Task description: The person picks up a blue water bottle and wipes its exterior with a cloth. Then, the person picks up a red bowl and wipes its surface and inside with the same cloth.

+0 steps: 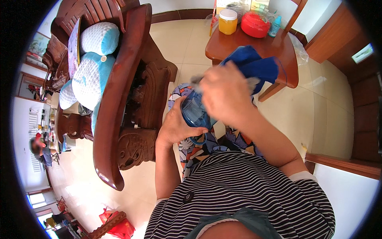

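My left hand (173, 126) is wrapped round a see-through blue plastic bottle (194, 110), which I hold tilted above my lap. A blue strap loop (200, 140) hangs from the bottle near my thumb. My right hand (225, 93), smeared by motion, is closed on a dark blue cloth (260, 69) at the bottle's upper end. The cloth's loose end spreads out past my knuckles to the far right. Blurred grey patches show beside my right fingers; what they belong to I cannot make out. The bottle's mouth is hidden behind the right hand.
A wooden stool (278, 47) ahead to the right carries a jar of yellow contents (228, 23), a round red container (255, 24) and a teal spray bottle (274, 27). A carved wooden bench (127, 99) with white-and-blue cushions (90, 77) stands to my left. A red bag (119, 229) lies behind it.
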A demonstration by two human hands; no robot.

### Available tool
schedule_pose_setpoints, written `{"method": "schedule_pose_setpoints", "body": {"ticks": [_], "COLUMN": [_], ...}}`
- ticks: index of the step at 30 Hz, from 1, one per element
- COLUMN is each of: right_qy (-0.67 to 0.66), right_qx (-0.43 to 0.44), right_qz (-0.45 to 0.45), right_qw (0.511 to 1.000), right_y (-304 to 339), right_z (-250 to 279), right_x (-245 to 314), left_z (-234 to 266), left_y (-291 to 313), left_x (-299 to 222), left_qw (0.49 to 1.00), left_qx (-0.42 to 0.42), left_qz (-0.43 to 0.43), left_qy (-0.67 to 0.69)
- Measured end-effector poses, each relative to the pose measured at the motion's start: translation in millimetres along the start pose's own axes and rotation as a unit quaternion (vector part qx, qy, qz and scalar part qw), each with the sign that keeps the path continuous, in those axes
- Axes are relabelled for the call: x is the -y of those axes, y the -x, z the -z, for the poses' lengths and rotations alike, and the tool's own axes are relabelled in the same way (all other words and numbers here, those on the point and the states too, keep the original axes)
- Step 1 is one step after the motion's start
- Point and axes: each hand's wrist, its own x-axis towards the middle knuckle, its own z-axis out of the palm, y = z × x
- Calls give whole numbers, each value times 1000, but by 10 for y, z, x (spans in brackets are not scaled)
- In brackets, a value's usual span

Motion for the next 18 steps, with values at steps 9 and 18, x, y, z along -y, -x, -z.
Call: {"method": "schedule_pose_setpoints", "body": {"ticks": [9,18], "right_qy": [-107,-117], "right_qx": [19,77], "right_qz": [73,179], "right_qw": [991,974], "right_y": [238,297], "right_z": [-62,-80], "right_x": [185,247], "left_z": [-188,-137], "left_y": [35,-17], "left_x": [272,284], "left_qw": [992,986], "left_qx": [2,5], "left_qz": [-48,-143], "left_qy": [113,85]}}
